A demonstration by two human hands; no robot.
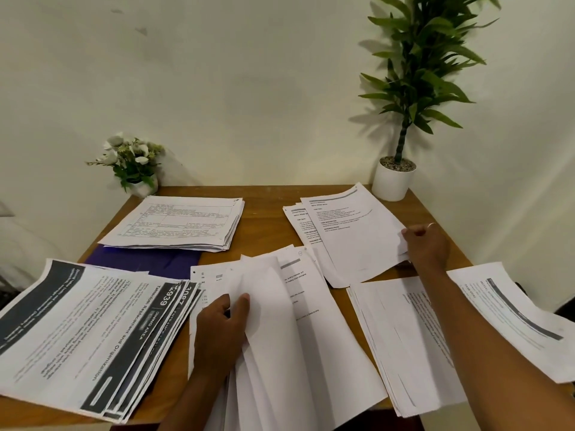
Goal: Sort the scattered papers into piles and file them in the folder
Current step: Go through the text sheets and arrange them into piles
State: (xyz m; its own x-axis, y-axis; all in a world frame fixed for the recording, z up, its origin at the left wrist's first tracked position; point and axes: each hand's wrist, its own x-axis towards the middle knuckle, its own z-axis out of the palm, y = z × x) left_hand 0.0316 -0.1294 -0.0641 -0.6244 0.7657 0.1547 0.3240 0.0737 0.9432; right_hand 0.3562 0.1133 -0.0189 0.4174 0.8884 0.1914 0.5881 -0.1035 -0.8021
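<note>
Nearest, at the left of the surface (264,213), a splayed dark-banded pile (93,337) overhanging the left edge; likely to slide to the floor if knocked by a forearm. In the centre, a fanned stack (295,337) of white sheets, gripped at its left side by the left hand (222,325), thumb on top and fingers curled under; loosely spread, so liable to spill or mix into neighbouring piles if lifted. To the right, a thick right pile (404,343) beneath the outstretched right forearm, and just beside it a loose banded sheet (513,315) jutting past the surface's right edge; at risk of being swept off by that arm. Farther off, the right hand (427,244) pinching the near right corner of the top sheet (357,237) of a skewed far pile (295,219); two sheets possibly caught together, or the corner creased. Far left, the blue folder (149,259), lying flat and mostly buried under a neat tabled pile (177,222); awkward to free for filing without upsetting that pile. At the back corners, small flowers (137,166) and a tall potted plant (393,181), its pot near the far pile, easy to bump.
</note>
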